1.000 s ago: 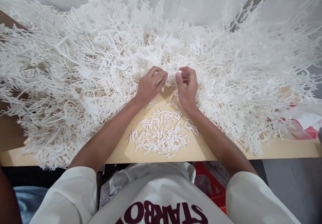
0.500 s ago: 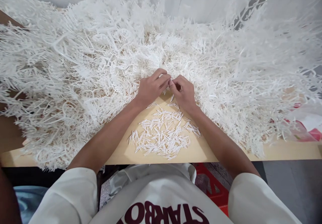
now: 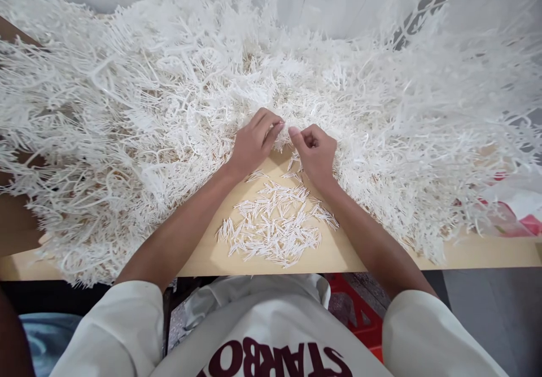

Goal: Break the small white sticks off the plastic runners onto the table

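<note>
My left hand (image 3: 256, 139) is pinched at the inner edge of a large heap of white branching plastic pieces (image 3: 178, 83); something tiny and pale shows at its fingertips, too small to name. Just right of it, my right hand (image 3: 315, 147) is closed, thumb against curled fingers, and whatever it may hold is hidden. A small gap separates the two hands. Below them, short thin white sticks (image 3: 279, 224) lie in a loose pile on the tan table (image 3: 330, 253), between my forearms.
The white heap spreads across the table to both sides. At the right edge lies a clear bag with pink and red parts (image 3: 508, 216). A red plastic object (image 3: 359, 315) is below the table. Part of another person shows at the lower left (image 3: 12, 332).
My hands have moved apart from touching fingertips. The right hand has shifted a little to the right, and the left fingers have risen slightly.
</note>
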Motion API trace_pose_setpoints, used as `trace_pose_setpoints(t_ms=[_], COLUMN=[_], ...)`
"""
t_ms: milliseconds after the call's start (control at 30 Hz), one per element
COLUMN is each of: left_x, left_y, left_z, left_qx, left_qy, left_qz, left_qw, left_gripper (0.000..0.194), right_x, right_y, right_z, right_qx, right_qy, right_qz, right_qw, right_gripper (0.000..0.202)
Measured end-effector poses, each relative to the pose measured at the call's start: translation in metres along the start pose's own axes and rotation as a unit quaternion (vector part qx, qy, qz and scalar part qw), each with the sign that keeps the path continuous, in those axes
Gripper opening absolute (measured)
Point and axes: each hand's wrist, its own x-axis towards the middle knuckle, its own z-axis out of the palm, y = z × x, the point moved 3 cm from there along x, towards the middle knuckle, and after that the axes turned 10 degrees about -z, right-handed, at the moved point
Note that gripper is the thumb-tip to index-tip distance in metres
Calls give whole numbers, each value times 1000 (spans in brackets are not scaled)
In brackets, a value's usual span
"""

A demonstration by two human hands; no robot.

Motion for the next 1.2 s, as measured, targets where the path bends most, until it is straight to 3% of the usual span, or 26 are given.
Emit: trace_pose_setpoints(t_ms=[100,300,567,767,967,1200], left_x=[-1,-2,-6,-5,-3,-4], left_y=[1,2,3,5,7,0], left_z=[1,1,6,3,3,6], left_qx=[12,29,126,118,69,90], left_qy=[-9,-28,-9,-1,-41,14], left_qz=[4,13,22,12,50,58], left_qw=[1000,999,992,993,996,994], left_gripper=[34,39,37,36,30,27], right_x=[0,1,-1,-1,-3,-4], right_y=[0,2,3,2,-1,0], right_z=[5,9,11,9,4,6], right_qx=[22,-3,-5,32,30,6], right_qy=[-38,-77,-130,-129,-56,-86], right_qz=[3,-28,-41,-40,-28,-52], right_qw=[999,997,991,990,998,995], right_gripper=[31,32,21,19,26,23])
